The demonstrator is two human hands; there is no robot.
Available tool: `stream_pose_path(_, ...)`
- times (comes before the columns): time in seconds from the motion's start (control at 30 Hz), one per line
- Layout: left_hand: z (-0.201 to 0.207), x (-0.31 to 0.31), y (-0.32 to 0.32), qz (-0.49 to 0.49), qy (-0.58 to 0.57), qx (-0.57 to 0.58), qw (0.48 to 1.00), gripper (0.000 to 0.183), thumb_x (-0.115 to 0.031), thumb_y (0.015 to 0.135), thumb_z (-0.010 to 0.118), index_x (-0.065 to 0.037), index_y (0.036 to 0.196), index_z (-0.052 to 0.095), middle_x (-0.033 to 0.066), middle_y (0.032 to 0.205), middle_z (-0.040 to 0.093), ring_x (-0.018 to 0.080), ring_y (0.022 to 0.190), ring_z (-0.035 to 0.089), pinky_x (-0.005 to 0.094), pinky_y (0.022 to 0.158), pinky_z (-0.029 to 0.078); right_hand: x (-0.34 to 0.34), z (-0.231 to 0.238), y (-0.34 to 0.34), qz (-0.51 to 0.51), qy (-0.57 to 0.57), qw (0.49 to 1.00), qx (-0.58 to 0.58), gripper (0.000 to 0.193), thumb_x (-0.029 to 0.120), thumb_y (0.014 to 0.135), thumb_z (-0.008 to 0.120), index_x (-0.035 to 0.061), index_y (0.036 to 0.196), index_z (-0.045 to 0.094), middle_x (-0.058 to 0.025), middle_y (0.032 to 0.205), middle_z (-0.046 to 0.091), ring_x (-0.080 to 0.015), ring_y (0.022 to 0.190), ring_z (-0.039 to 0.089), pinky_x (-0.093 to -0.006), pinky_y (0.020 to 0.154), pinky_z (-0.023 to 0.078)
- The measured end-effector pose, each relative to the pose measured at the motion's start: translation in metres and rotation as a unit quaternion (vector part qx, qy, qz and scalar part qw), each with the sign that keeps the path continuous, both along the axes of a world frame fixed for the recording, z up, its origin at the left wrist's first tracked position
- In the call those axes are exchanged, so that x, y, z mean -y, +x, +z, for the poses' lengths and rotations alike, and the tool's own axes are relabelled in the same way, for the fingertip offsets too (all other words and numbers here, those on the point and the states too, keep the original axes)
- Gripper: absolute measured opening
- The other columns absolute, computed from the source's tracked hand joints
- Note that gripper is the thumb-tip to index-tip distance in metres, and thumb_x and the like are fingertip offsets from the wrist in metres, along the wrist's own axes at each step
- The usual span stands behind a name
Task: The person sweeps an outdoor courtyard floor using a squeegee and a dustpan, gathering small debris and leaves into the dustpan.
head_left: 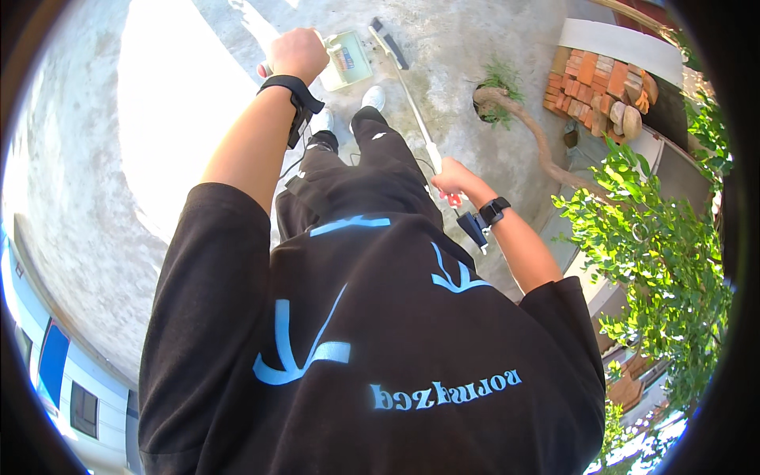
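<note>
My left hand (298,54) is closed in a fist around a handle, with a pinkish end showing beside it. Just past the fist, a pale green dustpan (361,70) rests on the ground, and the handle appears to belong to it. My right hand (457,179) is wrapped around the pole of a broom (413,105), near its red-and-white upper end. The pole slants away to a dark-bristled head on the ground, right of the dustpan. A label shows inside the pan. Black bands with devices sit on both wrists.
Grey concrete ground (451,47) spreads around my white shoes (374,98), brightly sunlit at left. To the right, a bent tree trunk (546,150) rises from a hole. Stacked red bricks (584,79) and leafy branches (649,214) lie beyond. A white-and-blue building stands lower left.
</note>
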State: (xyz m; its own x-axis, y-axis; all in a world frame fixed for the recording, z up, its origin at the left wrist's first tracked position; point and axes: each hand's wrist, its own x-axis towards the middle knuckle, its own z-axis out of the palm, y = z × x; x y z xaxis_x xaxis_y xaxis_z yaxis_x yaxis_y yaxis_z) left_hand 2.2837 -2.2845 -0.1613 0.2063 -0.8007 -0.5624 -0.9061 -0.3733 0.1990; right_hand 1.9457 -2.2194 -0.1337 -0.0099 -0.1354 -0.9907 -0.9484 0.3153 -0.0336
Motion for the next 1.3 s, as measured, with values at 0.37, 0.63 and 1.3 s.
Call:
stream_pose_path(0.37, 0.0, -0.007, 0.002, 0.009, 0.0, -0.001, 1.0, 0.024, -0.02, 0.075, 0.051, -0.005, 0.087, 0.065, 0.0152, 0.081, 0.066, 0.0314, 0.076, 0.065, 0.0407, 0.067, 0.05, 0.026, 0.058, -0.079, 0.078, -0.199, 0.975, -0.063, 0.019, 0.007, 0.069, 0.055, -0.0024, 0.085, 0.054, -0.0149, 0.065, 0.058, -0.0203, 0.051, 0.059, -0.0377, 0.045, 0.045)
stream_pose_path(0.63, -0.002, -0.007, 0.0, -0.011, -0.016, 0.008, 1.0, 0.025, -0.025, 0.076, 0.052, -0.006, 0.086, 0.064, 0.0139, 0.079, 0.066, 0.0313, 0.075, 0.065, 0.04, 0.065, 0.05, -0.018, 0.001, 0.016, -0.019, 0.0, 0.999, 0.032, 0.013, 0.003, 0.067, 0.051, -0.0077, 0.061, 0.055, -0.0164, 0.054, 0.056, -0.0247, 0.041, 0.055, -0.0363, 0.04, 0.043)
stream_pose_path(1.3, -0.006, -0.013, 0.004, 0.013, -0.013, 0.021, 1.0, 0.024, -0.021, 0.075, 0.052, -0.004, 0.086, 0.065, 0.0156, 0.08, 0.066, 0.0316, 0.074, 0.065, 0.0402, 0.065, 0.051, -0.001, 0.009, 0.002, -0.037, 0.013, 0.996, 0.077, 0.01, 0.005, 0.069, 0.056, -0.0046, 0.069, 0.056, -0.011, 0.056, 0.056, -0.0175, 0.042, 0.052, -0.0307, 0.037, 0.04)
